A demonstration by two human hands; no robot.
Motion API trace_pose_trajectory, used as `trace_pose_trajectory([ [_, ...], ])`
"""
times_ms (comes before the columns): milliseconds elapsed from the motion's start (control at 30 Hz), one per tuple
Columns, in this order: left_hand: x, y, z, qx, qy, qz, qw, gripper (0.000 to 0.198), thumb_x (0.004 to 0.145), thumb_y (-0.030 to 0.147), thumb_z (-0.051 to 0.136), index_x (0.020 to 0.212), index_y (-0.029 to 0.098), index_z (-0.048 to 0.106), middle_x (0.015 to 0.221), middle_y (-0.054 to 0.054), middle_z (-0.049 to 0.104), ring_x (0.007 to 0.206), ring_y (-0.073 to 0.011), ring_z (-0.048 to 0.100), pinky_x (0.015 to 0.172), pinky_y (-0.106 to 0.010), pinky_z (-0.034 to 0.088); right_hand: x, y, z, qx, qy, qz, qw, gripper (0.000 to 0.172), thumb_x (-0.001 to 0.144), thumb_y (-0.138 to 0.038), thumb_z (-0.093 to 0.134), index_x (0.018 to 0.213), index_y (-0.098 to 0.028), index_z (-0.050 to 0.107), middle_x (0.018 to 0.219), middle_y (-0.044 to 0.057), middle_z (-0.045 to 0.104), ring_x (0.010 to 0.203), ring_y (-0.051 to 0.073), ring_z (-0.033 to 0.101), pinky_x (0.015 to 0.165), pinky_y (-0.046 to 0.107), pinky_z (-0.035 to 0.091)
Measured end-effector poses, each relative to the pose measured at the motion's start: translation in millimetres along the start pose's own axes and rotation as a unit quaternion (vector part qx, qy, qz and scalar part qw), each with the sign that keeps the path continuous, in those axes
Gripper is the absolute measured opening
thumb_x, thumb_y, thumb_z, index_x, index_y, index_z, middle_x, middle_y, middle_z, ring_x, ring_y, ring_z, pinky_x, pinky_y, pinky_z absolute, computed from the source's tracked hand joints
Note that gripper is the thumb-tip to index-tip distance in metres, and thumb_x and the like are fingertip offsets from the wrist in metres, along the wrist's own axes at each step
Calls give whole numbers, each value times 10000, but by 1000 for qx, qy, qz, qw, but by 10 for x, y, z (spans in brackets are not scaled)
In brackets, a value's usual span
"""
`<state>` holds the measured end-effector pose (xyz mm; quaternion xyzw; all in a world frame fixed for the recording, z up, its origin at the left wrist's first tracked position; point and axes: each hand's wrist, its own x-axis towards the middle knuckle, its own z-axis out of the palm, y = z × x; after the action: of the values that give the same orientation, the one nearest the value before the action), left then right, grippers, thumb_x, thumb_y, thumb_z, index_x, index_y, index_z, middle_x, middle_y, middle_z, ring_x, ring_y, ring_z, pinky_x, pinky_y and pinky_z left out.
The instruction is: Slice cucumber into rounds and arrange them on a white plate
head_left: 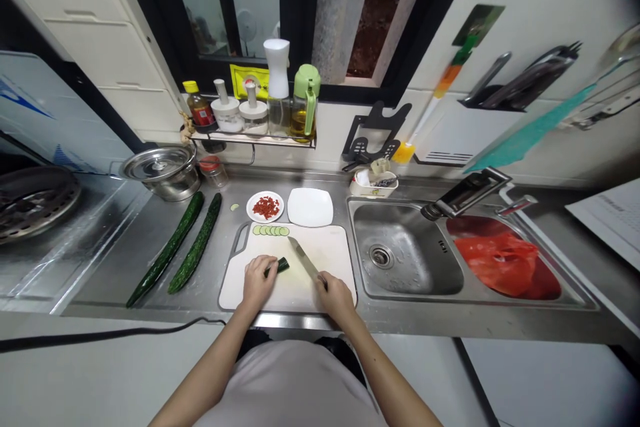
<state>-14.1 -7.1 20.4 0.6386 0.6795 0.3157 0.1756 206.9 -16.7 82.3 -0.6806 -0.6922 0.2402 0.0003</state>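
My left hand [260, 279] is closed on a short piece of cucumber [283, 265] lying on the white cutting board [305, 297]. In my right hand [336, 293] is the handle of a knife [303, 257], its blade slanting up and left over the board, apart from the cucumber piece. A row of several thin cucumber slices [271, 231] lies along the board's far left edge. Behind the board stand a small white plate [252, 215] of chopped red pieces [266, 207] and a white square plate [310, 207] with nothing on it.
Two whole cucumbers [167, 250] lie left of the board, near a lidded steel pot [173, 180] and a jar [214, 172]. A double sink [405, 283] with a red plastic bag [500, 263] is at right. Seasoning bottles stand on a rack [260, 138] behind.
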Motion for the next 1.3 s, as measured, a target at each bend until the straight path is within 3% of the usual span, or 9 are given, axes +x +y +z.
trace_pose_trajectory([
  [167, -33, 32, 26, -15, -10, 38, 999, 265, 905, 368, 470, 990, 251, 691, 1053, -53, 671, 1003, -201, 592, 926, -368, 432, 13, -189, -42, -19, -35, -32, 999, 307, 948, -317, 344, 999, -196, 621, 918, 59, 700, 849, 167, 628, 650, 241, 318],
  [500, 4, -78, 193, -51, 40, 128, 990, 228, 904, 304, 517, 1000, 230, 711, 958, -48, 692, 909, -177, 610, 845, -345, 499, 7, -430, -127, -46, -81, -39, 995, 307, 952, -288, 322, 1065, -180, 587, 996, 109, 688, 935, 210, 635, 744, 271, 382],
  [867, -46, -107, 213, -48, 62, 185, 980, 227, 902, 266, 521, 1033, 241, 705, 969, -53, 680, 894, -164, 620, 814, -328, 526, 7, -513, -157, -58, -92, -47, 993, 297, 932, -256, 340, 1068, -163, 587, 996, 136, 684, 937, 234, 641, 748, 299, 414],
  [1300, -87, -111, 260, -54, 85, 193, 976, 215, 895, 250, 533, 1027, 234, 702, 992, -60, 680, 932, -168, 628, 838, -338, 541, -13, -525, -154, -81, -88, -60, 991, 292, 924, -240, 337, 1047, -163, 590, 969, 136, 691, 911, 241, 651, 729, 310, 425],
])
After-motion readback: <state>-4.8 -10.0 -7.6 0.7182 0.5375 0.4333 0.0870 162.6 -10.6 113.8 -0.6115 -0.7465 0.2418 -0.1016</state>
